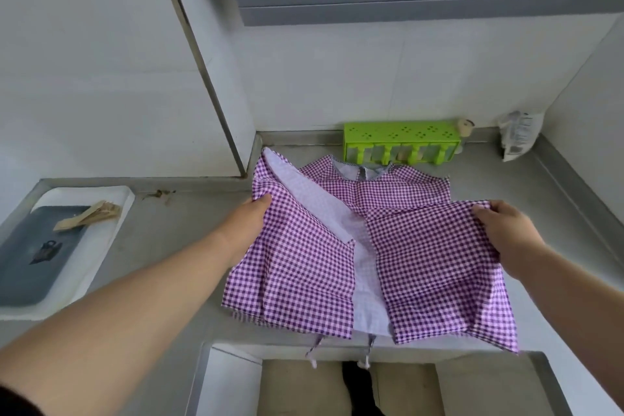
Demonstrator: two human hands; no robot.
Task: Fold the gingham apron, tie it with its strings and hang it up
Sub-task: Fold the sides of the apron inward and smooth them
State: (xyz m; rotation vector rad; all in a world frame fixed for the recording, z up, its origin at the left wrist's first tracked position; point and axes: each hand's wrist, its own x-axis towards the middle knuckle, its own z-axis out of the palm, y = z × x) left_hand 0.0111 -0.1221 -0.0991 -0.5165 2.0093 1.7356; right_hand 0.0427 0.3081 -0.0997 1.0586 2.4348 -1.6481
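Observation:
The purple-and-white gingham apron (314,257) lies spread on the grey steel counter (162,240), neckline toward the wall. Both side flaps are folded in toward the middle, leaving a pale strip of lining (363,294) showing between them. My left hand (248,223) grips the left flap near its upper edge. My right hand (506,230) holds the upper right corner of the right flap, lifted slightly off the counter. Two apron strings (366,353) dangle over the counter's front edge.
A green perforated rack (401,142) stands against the back wall, a crumpled plastic packet (518,138) to its right. At left sits a white tray (111,213) with a grey insert, wooden clothespins (91,214) and a dark binder clip (47,251). A metal-edged wall panel (209,84) rises behind.

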